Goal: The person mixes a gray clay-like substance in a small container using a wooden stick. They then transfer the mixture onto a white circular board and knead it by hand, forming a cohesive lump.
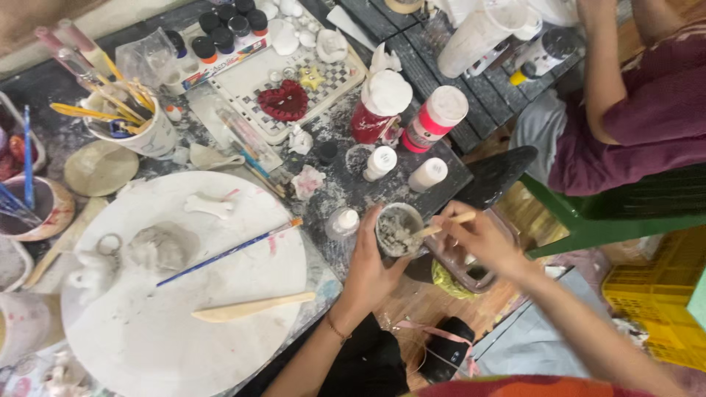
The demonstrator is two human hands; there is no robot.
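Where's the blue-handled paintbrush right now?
In the head view, the blue-handled paintbrush lies diagonally on the round white board, left of the left hand, above the wooden modelling stick.

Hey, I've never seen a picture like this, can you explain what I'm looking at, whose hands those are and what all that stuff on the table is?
This is one picture from a camera worn on a person's head, looking down at their own two bare hands. The left hand grips a small cup of grey paste. The right hand holds a wooden stick dipped into it. On the messy dark table lie a round white board with a blue paintbrush and a wooden spatula, plus a mug of brushes and paint bottles. Another person in a maroon top sits nearby.
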